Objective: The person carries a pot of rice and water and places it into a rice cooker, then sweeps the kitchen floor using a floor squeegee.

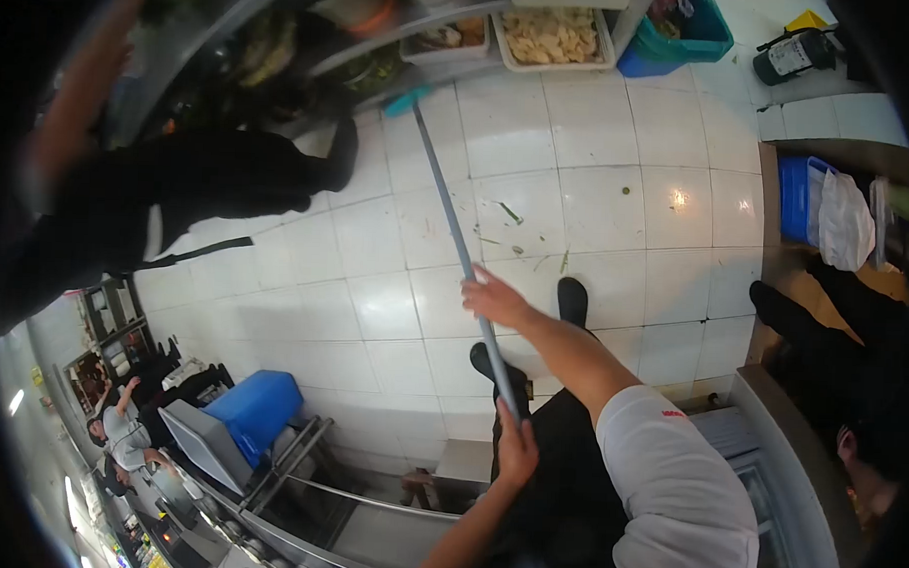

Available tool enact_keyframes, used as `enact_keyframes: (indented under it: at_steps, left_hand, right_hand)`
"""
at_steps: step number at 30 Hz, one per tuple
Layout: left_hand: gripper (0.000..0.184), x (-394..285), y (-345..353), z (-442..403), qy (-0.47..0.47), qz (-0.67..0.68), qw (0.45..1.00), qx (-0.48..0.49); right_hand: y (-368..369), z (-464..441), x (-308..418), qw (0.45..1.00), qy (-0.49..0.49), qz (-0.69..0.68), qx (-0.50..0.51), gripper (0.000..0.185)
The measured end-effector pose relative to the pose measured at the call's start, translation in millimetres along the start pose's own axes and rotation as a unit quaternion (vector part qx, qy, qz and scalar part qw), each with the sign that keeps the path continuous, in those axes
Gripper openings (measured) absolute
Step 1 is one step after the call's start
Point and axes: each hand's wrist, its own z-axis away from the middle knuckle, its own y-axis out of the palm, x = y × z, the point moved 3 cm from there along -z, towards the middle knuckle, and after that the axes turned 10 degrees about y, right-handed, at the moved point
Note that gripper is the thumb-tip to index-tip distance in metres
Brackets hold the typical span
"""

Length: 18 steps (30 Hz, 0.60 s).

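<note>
A long grey pole (443, 188) runs from the middle of the view up to a teal broom head (407, 101), which rests on the white tiled floor (597, 219) beside the shelf. Higher on the pole, in the picture, my right hand (494, 297) has its fingers around the shaft, its arm in a white sleeve. My left hand (516, 451) is closed around the pole's near end, in front of my dark trousers. Green scraps (512, 213) and small bits lie on the tiles to the right of the pole.
A co-worker in black (218, 171) stands at the left; another person's dark legs (824, 322) are at the right. Food trays (553, 37), a teal bin (678, 36) and a blue crate (801, 199) line the edges. A metal cart (288, 468) stands lower left.
</note>
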Motion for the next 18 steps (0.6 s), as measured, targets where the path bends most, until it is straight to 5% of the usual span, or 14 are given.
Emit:
enact_keyframes:
  at_steps: [1,2,4,5,6,7,12,15,18]
  left_hand:
    - [0.072,6,29,-22,-0.061,0.077,0.995,0.02]
    - [0.072,20,62,-44,-0.01,0.111,0.994,0.005]
    - [0.081,1,87,-99,-0.121,0.214,0.962,0.121]
    - [0.084,20,115,-122,-0.016,0.226,0.971,0.069]
    - [0.084,25,126,-144,-0.031,0.236,0.965,0.106]
    - [0.085,21,129,-164,-0.088,0.205,0.96,0.171]
    - [0.086,72,158,-235,0.092,0.023,0.988,0.124]
    - [0.084,78,153,-262,0.147,0.03,0.983,0.109]
    - [0.081,56,93,-256,0.048,-0.032,0.978,0.201]
  right_hand:
    - [11,2,-24,0.999,0.003,0.019,0.027,0.009]
    - [27,5,-49,0.996,0.004,0.089,0.008,0.01]
    - [27,11,-97,0.98,0.059,0.126,0.144,0.018]
    - [26,16,-121,0.966,0.118,0.137,0.182,0.025]
    - [22,24,-142,0.964,0.164,0.068,0.197,0.03]
    - [23,26,-161,0.956,0.174,0.117,0.203,0.035]
    - [31,37,-225,0.927,0.245,0.162,0.234,0.041]
    - [41,45,-247,0.908,0.303,0.165,0.236,0.05]
    - [38,47,-225,0.922,0.302,0.127,0.206,0.044]
